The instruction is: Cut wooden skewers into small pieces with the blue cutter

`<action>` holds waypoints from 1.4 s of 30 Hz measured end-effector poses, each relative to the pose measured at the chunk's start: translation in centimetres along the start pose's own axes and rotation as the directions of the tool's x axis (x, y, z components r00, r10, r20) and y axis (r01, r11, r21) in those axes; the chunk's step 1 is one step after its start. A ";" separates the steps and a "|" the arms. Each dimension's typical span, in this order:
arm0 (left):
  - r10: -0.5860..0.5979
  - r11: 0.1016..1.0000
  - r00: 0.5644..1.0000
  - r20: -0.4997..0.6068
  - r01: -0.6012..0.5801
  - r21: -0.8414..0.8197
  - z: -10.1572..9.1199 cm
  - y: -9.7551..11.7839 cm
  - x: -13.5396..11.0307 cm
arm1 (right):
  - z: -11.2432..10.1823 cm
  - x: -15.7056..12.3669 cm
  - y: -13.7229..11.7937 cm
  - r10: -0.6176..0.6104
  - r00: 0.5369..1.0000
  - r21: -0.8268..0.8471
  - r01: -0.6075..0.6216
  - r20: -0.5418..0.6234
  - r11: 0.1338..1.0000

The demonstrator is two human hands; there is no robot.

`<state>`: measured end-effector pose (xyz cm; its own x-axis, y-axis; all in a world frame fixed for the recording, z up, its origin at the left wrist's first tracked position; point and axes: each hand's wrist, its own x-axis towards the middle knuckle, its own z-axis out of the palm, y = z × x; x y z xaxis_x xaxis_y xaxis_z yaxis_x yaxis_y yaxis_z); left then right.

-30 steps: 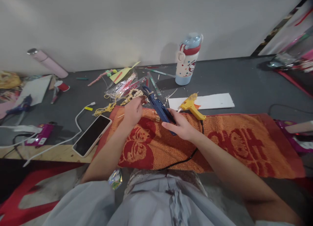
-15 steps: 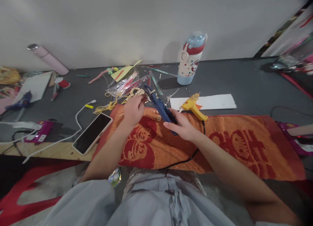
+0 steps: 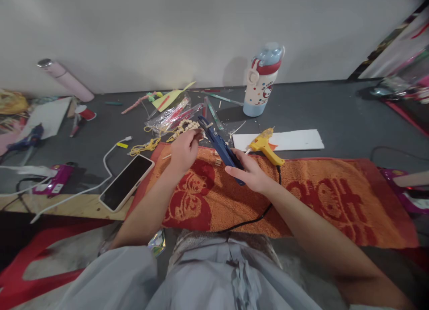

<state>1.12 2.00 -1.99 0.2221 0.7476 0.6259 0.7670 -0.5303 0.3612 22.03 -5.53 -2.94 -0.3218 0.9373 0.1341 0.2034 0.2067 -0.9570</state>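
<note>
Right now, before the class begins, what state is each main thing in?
Blue tool: gripped in the right hand
Left hand: fingers bent; contents unclear
Glue gun: on its side; heat unknown
White strip: flat
Towel: spread out
Phone: face up, screen dark
Bottle: upright, lid on
Flask: cap on

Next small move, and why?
Perhaps squeeze the blue tool in the right hand, left hand clear: the left fingertips sit close to its far end, and short pale pieces lie on the orange towel. Whether the left hand holds anything is unclear.
</note>
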 end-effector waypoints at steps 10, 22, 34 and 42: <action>-0.051 0.998 0.999 0.013 0.052 -0.024 -0.2 0.2 0.1 | 0.0 -0.1 0.1 0.016 1.000 0.019 -0.016 -0.009 1.000; -0.060 0.998 0.998 0.028 0.061 -0.027 -0.2 0.2 -0.1 | -0.1 0.0 -0.2 -0.003 1.000 0.001 0.003 0.009 1.000; 0.013 1.000 0.992 0.124 -0.010 -0.027 -0.4 -0.3 0.2 | -0.4 0.1 -0.3 -0.015 0.999 -0.006 0.015 0.030 1.000; 0.010 1.000 0.986 0.169 -0.006 -0.026 -0.4 -0.6 0.3 | -0.6 0.2 -0.3 0.005 0.999 -0.017 -0.004 0.041 1.000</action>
<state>0.46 2.39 -1.77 0.3283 0.7991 0.5037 0.7498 -0.5448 0.3756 22.47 -5.25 -2.44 -0.3588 0.9259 0.1184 0.2204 0.2073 -0.9531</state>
